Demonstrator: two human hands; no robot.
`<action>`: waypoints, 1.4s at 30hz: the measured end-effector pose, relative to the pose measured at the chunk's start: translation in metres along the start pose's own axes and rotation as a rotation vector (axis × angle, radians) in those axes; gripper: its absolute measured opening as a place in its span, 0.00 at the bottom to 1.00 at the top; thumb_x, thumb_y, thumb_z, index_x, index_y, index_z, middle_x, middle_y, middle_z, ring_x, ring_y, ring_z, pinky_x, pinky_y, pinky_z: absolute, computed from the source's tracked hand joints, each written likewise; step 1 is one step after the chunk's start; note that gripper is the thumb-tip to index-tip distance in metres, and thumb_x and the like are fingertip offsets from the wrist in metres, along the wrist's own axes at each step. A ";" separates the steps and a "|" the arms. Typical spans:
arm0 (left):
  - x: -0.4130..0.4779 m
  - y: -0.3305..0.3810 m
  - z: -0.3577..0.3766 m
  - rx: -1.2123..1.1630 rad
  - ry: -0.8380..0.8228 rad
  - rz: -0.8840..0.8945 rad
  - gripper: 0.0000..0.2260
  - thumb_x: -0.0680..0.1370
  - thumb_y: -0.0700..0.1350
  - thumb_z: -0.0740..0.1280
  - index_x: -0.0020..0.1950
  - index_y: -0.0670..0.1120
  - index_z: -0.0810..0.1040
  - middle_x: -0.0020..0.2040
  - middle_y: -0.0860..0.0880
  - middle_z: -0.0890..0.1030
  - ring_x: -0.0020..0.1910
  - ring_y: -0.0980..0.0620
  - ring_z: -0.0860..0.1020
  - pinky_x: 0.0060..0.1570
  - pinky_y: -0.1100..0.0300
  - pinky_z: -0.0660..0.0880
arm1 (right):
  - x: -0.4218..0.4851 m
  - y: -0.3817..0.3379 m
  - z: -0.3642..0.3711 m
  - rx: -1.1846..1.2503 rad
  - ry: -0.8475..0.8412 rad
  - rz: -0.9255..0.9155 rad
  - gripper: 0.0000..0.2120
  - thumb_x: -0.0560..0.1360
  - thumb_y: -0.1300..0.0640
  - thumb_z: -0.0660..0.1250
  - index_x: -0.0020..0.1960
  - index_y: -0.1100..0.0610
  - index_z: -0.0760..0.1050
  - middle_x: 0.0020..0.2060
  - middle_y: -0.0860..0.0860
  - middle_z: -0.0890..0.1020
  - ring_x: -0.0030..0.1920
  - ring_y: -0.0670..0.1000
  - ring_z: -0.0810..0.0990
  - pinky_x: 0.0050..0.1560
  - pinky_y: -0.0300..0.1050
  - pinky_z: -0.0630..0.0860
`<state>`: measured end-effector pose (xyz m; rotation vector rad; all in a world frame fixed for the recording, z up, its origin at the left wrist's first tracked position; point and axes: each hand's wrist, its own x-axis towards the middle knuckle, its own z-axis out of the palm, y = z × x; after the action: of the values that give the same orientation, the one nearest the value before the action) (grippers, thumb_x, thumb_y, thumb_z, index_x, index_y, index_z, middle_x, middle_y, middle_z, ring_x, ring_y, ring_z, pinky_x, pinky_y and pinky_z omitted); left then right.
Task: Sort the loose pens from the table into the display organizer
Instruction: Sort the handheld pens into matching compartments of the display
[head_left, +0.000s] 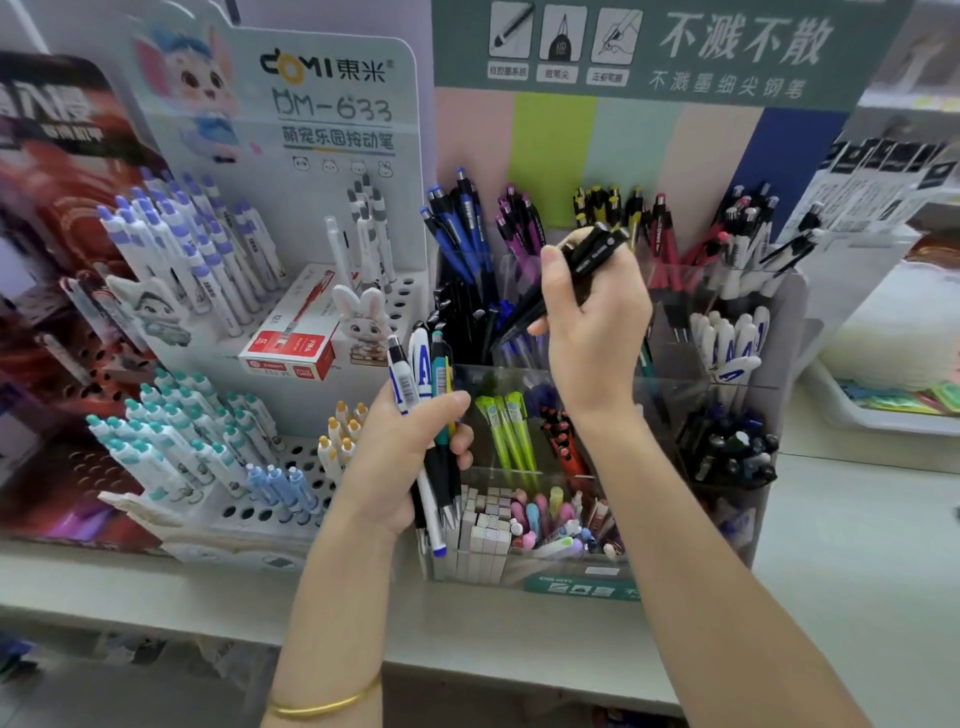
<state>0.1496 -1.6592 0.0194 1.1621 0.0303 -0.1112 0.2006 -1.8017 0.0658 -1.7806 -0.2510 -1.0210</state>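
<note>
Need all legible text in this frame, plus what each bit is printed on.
"DOMI 東米": white card
"DM-633": white card
"萌宠乐园按动笔": white card
"不溅不散": green board
"不溅墨细尖钢笔": green board
Too small or blurred to read: icon captions on the green board, red box, left poster, organizer label, print on the pens.
</note>
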 end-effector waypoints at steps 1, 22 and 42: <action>0.001 0.002 -0.001 -0.010 -0.006 0.000 0.09 0.78 0.32 0.64 0.48 0.43 0.66 0.35 0.48 0.70 0.27 0.53 0.69 0.26 0.60 0.70 | -0.001 0.001 0.005 -0.016 0.004 -0.011 0.06 0.79 0.56 0.62 0.45 0.56 0.71 0.38 0.46 0.72 0.33 0.60 0.79 0.32 0.49 0.78; 0.016 0.026 -0.019 0.006 -0.142 0.018 0.08 0.78 0.34 0.64 0.53 0.43 0.68 0.35 0.48 0.72 0.29 0.52 0.70 0.27 0.60 0.72 | -0.011 -0.011 0.037 -0.208 -0.003 -0.113 0.07 0.78 0.59 0.65 0.47 0.64 0.74 0.39 0.51 0.74 0.36 0.54 0.77 0.37 0.52 0.79; 0.013 0.027 -0.034 0.011 -0.197 0.072 0.10 0.75 0.36 0.68 0.50 0.43 0.68 0.33 0.50 0.71 0.28 0.53 0.71 0.28 0.61 0.73 | -0.065 0.012 0.046 -0.505 -0.147 0.060 0.11 0.77 0.57 0.65 0.53 0.65 0.76 0.42 0.57 0.80 0.42 0.54 0.79 0.43 0.46 0.76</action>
<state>0.1667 -1.6183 0.0290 1.1573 -0.1867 -0.1617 0.1916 -1.7501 0.0042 -2.3082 -0.0267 -0.9670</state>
